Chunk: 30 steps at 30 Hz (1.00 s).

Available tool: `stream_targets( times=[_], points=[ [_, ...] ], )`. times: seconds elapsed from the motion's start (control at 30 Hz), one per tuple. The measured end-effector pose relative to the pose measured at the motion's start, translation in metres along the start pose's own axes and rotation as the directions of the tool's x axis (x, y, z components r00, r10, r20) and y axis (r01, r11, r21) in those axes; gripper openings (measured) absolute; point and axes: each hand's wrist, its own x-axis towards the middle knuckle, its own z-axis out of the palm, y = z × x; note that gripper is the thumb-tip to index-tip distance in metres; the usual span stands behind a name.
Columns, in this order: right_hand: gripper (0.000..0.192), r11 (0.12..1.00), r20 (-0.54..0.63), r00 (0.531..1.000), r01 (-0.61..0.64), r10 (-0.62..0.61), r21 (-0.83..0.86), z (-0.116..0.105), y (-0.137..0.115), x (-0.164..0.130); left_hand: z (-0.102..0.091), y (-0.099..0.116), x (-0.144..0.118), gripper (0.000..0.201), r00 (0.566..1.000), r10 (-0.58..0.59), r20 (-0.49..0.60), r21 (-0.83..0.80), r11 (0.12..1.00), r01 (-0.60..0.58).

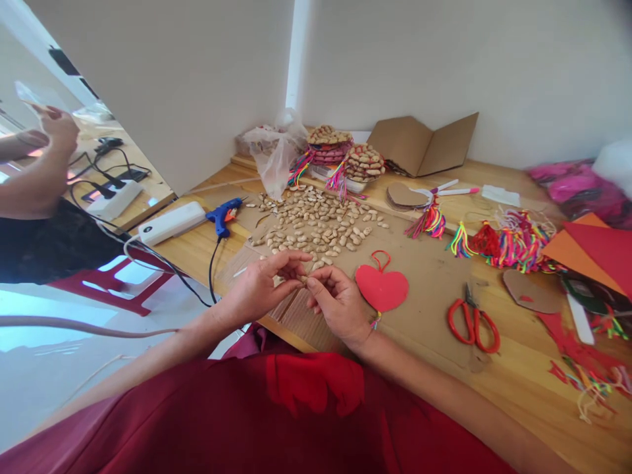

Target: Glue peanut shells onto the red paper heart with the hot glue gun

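My left hand (269, 284) and my right hand (338, 304) meet above the table's front edge, thumbs and fingertips pinched together. Between them is a small peanut (303, 280), mostly covered by the fingers. Beyond the hands spreads a loose pile of unshelled peanuts (316, 224) on a flat piece of cardboard (424, 289). A red paper heart (382, 288) with a red cord loop on top lies just right of my right hand, a bit of coloured tassel showing at its lower tip.
A blue glue gun (223, 216) lies left of the pile, its cord near a white power strip (172, 222). Orange-handled scissors (473, 322) and colourful tassels (523, 240) are at right. Peanut-covered pieces (364, 162) stand behind. Another person's arm (39, 164) is at far left.
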Motion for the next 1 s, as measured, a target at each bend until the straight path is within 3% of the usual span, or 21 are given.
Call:
stream_targets(
  times=[0.17, 0.33, 0.53, 0.83, 1.0],
  points=[
    [0.027, 1.000, -0.013, 1.000, -0.028, 0.028, 0.012, -0.001, 0.000, 0.000, 0.006, -0.002, 0.002, 0.031, 0.988, -0.150, -0.047, -0.321, 0.938, 0.128],
    [0.018, 0.995, -0.026, 0.996, 0.088, -0.089, -0.047, 0.001, 0.001, -0.002, 0.014, -0.005, 0.001, 0.037, 0.936, -0.348, 0.047, -0.696, 0.661, 0.280],
    [0.011, 0.972, -0.003, 0.981, 0.192, -0.194, -0.138, 0.000, 0.003, -0.003, 0.014, -0.004, 0.001, 0.032, 0.903, -0.400, 0.157, -0.787, 0.502, 0.360],
    [0.014, 0.990, -0.090, 0.988, 0.122, -0.128, -0.074, 0.000, -0.001, -0.002, 0.016, -0.005, 0.005, 0.039, 0.866, -0.437, 0.241, -0.891, 0.254, 0.376],
    [0.016, 0.995, -0.077, 0.993, 0.079, -0.084, -0.066, 0.000, 0.000, -0.001, 0.012, -0.010, 0.004, 0.034, 0.892, -0.388, 0.233, -0.905, 0.249, 0.345]
  ],
)
